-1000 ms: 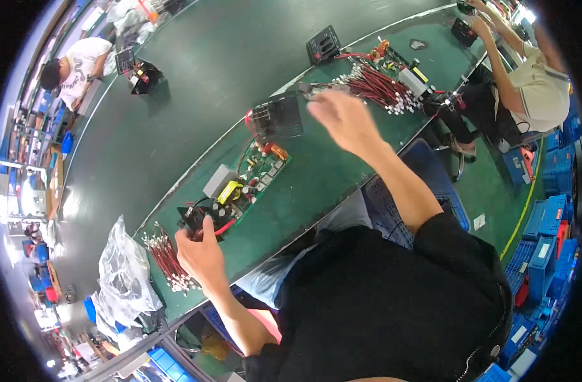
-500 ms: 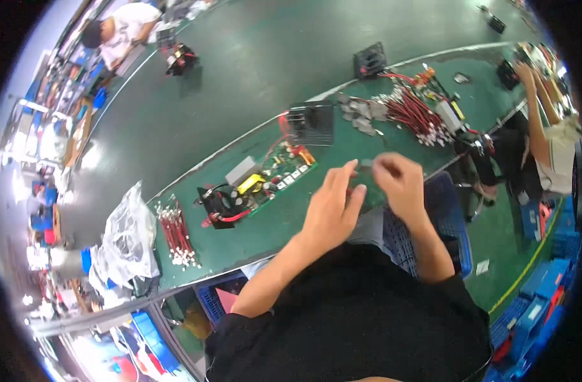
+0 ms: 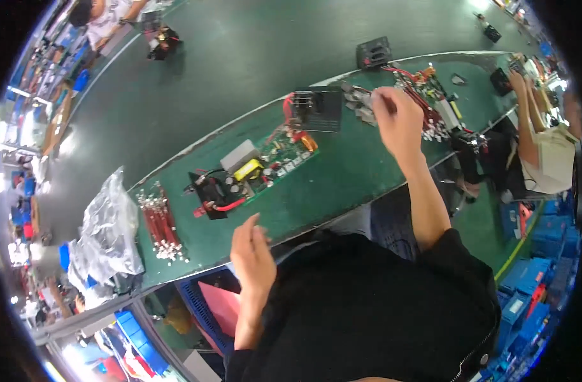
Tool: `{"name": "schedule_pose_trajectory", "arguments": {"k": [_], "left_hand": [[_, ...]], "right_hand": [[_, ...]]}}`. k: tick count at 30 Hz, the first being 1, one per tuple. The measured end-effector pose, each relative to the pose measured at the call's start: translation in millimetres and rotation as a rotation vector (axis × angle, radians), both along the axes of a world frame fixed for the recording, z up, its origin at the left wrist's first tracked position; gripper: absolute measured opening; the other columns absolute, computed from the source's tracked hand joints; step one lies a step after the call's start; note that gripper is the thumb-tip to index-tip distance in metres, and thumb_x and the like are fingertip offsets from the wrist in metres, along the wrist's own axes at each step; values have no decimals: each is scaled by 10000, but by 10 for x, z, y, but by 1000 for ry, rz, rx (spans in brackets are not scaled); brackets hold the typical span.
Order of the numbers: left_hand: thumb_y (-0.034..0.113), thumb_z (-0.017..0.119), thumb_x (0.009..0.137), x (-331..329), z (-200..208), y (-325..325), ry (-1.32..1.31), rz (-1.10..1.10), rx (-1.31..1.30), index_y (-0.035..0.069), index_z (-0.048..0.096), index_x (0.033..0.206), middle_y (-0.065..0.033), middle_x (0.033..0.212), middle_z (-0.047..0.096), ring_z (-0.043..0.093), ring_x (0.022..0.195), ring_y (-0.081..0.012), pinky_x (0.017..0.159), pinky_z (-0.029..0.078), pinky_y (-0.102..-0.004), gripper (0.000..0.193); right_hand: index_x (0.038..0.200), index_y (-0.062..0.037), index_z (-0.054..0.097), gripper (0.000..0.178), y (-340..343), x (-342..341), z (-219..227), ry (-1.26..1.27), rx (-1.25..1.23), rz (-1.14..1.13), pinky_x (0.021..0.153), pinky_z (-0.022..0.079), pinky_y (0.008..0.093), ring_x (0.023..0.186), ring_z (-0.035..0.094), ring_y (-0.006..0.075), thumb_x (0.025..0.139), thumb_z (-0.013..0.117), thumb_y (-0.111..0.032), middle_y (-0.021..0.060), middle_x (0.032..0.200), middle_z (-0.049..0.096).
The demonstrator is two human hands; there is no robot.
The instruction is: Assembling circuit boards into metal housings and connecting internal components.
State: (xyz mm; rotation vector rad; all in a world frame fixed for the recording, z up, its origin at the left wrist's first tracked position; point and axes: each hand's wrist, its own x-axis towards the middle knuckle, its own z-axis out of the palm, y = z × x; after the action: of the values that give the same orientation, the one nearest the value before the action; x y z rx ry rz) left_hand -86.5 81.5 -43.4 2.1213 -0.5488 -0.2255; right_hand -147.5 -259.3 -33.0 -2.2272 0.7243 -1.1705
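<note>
Nearest the body, the left hand (image 3: 253,258) hovers at the near edge of the bench (image 3: 342,172), fingers loosely bent, with nothing visible in its grasp. Past it, a bundle of red leads (image 3: 160,219) with white ends lies loose on the left, beside a clear plastic bag (image 3: 113,223).

Farther in sits the green circuit board (image 3: 275,167), populated with parts. A black fan panel (image 3: 213,194) stands by its left end and a black slotted panel (image 3: 326,111) lies beyond its right end. Red cables run from both panels toward the board, so the wiring looks at least partly done; no housing closes around it, and the loose leads appear unused.

The right hand (image 3: 398,121) is curled just beside some grey pieces (image 3: 362,105); whether it grips one I cannot tell. Beyond are another black panel (image 3: 374,53) and, at far right, a co-worker's hands (image 3: 519,83).
</note>
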Motion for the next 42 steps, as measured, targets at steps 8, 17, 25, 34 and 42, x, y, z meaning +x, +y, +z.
{"name": "schedule_pose_trajectory", "arguments": {"k": [8, 17, 25, 34, 42], "left_hand": [[139, 627, 944, 120, 63, -11, 125, 28, -6, -10, 625, 1109, -162, 939, 700, 681, 826, -229, 757, 529, -335, 221], [29, 674, 861, 375, 9, -436, -532, -275, 46, 36, 622, 981, -116, 900, 595, 579, 844, -317, 753, 485, -392, 131], [65, 659, 751, 601, -172, -785, -927, -364, 186, 94, 646, 985, -51, 1013, 605, 556, 977, -255, 803, 464, -376, 236], [114, 790, 738, 662, -118, -827, -521, -335, 14, 143, 707, 850, -34, 1223, 552, 408, 1172, -325, 962, 312, -470, 142], [117, 808, 711, 674, -332, -891, -731, -220, 154, 150, 697, 918, -44, 1260, 530, 399, 1177, -335, 962, 294, -465, 237]], "right_hand": [[999, -31, 710, 271, -441, 144, -321, 574, -179, 43, 717, 522, 404, 803, 667, 327, 828, 715, -241, 162, 888, 695], [1007, -55, 731, 200, -268, -84, -256, 335, -138, -47, 723, 532, 349, 770, 690, 308, 851, 691, -174, 148, 903, 712], [1096, 3, 692, 229, 27, -309, -155, -123, 742, 125, 661, 480, 257, 740, 609, 106, 909, 602, -96, 30, 880, 657], [1136, 6, 603, 250, 419, -422, -388, -250, 1404, 522, 648, 500, 253, 727, 614, 108, 900, 529, -30, 27, 922, 616], [1144, -17, 610, 244, 610, -366, -307, -133, 1369, 549, 640, 506, 233, 767, 657, 111, 914, 538, -53, 25, 950, 631]]}}
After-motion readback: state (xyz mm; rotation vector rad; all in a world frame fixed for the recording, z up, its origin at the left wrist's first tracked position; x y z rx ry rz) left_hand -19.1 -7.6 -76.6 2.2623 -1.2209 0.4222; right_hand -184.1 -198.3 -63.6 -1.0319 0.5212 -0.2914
